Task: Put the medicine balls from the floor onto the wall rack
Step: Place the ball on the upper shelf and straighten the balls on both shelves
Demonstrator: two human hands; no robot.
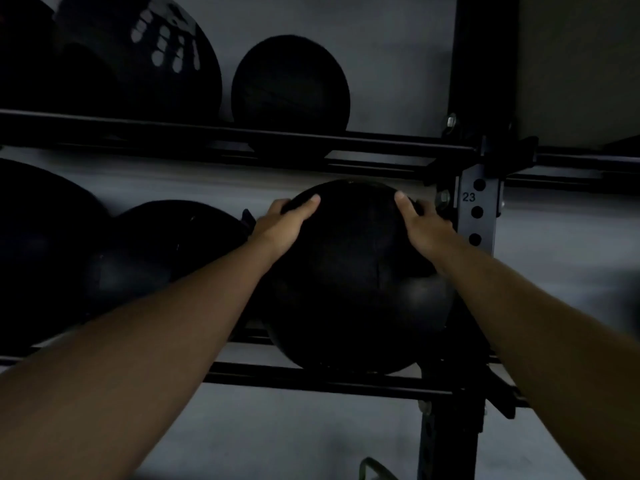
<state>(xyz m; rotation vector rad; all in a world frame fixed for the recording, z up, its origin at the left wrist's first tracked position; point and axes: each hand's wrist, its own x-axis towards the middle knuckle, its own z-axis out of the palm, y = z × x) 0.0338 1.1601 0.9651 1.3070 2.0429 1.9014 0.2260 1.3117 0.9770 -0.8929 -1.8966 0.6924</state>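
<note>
A large black medicine ball (353,278) rests on the lower rails of the black wall rack (311,379), close to the upright post. My left hand (285,226) grips its upper left side, thumb on the front. On the upper right side lies my right hand (424,226), thumb also on the front. The fingers of both hands wrap behind the ball, out of sight. The scene is dim.
Two more black balls (162,251) sit to the left on the same shelf. The upper shelf (242,140) holds a small ball (291,84) and a bigger one (138,64). The upright post (479,216) with holes, marked 23, stands right of the held ball.
</note>
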